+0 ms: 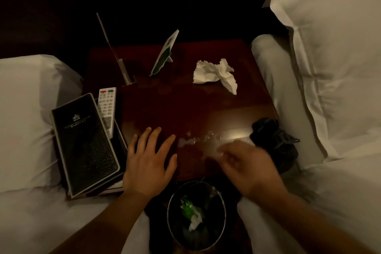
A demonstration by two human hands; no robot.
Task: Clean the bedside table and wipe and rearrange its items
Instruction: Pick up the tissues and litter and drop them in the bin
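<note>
The dark wooden bedside table (185, 105) stands between two beds. My left hand (149, 161) lies flat, fingers spread, on its front edge. My right hand (247, 167) hovers blurred at the front right, over a wet, glossy patch (198, 140); whether it holds anything I cannot tell. A crumpled white tissue (214, 73) lies at the back right. A green and white stand-up card (165, 53) and a clear upright holder (121, 64) stand at the back. A white remote (107, 107) and a black folder (84, 142) lie at the left edge. A dark cloth (274, 140) is bunched at the front right corner.
A round bin (195, 214) with green and white scraps sits on the floor below the table's front edge. White pillows and bedding flank the table: one bed on the left (26, 119), another on the right (334, 72). The room is dim.
</note>
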